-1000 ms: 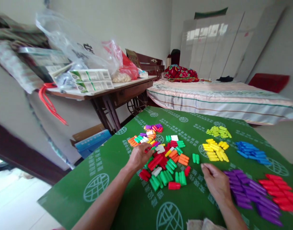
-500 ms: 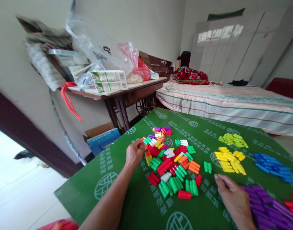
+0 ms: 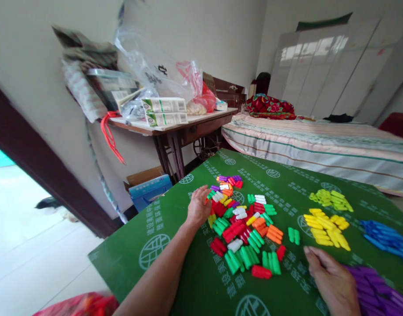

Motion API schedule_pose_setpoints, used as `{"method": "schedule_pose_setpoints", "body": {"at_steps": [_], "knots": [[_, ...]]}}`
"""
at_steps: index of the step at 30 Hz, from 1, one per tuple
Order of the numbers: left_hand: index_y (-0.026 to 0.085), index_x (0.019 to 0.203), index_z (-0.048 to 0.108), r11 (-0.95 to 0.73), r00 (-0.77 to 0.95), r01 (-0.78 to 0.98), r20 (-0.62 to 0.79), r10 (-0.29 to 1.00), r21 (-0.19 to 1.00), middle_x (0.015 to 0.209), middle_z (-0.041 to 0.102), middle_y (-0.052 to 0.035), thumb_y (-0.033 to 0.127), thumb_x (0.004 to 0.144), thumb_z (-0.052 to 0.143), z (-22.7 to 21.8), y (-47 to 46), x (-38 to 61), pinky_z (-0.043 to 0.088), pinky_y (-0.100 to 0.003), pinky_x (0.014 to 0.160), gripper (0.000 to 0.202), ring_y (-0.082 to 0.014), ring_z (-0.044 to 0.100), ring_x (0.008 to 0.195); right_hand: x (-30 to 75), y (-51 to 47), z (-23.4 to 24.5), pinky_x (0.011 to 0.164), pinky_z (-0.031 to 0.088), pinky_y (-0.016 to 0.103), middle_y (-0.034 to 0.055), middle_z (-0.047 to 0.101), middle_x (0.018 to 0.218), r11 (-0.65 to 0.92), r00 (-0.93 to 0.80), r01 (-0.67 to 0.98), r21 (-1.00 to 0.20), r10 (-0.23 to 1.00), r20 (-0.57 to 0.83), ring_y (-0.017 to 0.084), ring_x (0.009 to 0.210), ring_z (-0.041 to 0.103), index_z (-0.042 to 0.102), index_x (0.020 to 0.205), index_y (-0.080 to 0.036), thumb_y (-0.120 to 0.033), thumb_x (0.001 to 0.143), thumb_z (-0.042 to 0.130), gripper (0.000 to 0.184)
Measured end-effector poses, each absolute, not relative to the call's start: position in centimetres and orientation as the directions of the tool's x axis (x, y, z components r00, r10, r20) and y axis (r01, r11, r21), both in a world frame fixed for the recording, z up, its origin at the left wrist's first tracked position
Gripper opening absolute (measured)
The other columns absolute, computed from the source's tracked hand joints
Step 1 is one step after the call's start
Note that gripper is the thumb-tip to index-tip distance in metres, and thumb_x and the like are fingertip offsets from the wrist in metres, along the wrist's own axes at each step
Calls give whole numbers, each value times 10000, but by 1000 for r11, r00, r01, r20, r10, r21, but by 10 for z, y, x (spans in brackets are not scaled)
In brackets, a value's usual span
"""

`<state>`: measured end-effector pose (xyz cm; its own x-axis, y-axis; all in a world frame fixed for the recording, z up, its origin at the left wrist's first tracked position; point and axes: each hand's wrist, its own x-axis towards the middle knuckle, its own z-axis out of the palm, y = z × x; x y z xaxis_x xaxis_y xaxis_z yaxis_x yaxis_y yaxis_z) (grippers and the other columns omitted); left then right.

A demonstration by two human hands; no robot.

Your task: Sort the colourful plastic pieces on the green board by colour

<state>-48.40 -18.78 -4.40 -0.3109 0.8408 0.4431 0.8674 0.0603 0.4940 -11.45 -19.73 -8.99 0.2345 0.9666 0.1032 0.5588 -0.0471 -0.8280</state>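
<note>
Green surface [image 3: 122,259] is strewn with coloured pieces [image 3: 233,231]. Left grip [image 3: 199,206] is spread at their edge, right grip [image 3: 333,274] can't be judged

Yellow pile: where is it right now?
In the head view, the yellow pile lies right of centre on the green tabletop, beyond the right hand, nearer than the lime-green pile and left of the blue pile.
</note>
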Motion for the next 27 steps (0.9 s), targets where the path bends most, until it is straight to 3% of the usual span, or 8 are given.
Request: {"method": "schedule_pose_setpoints", "body": {"at_steps": [4,14,20,27], "knots": [[177,1224,543,30,-167,939,380,910,342,1342,506,-75,60,716,449,-49,-177,-479,312,-459,1077,530,-250,368,1296,-114,-197,-92,490,478,249,22,696,594,-33,229,558,-829,967,115,193,518,623,732,766,-212,-585,642,578,423],[190,1068,636,60,-144,962,311,939,265,1109,589,-93,150,742,499,-31,-185,-470,416,-393,901,356,-248,498,1013,-114,-197,-91,521,472,257,23,691,597,-72,239,550,-832,968,74,191,527,612,731,783,-212,-597,631,565,446],[158,1054,597,80,-168,954,297,940,288,1150,582,-113,149,738,513,-29,-186,-467,375,-394,944,327,-255,484,1092,-114,-197,-90,516,465,262,24,691,603,-63,227,552,-831,971,78,197,540,615,727,787,-210,-597,633,561,448],[165,984,575,117,-247,906,286,926,406,930,638,-93,243,836,435,-29,-188,-464,417,-343,826,218,-217,576,885,-115,-198,-90,493,453,251,16,680,601,-23,209,564,-826,971,115,184,523,603,719,783,-211,-605,678,541,445]]}}
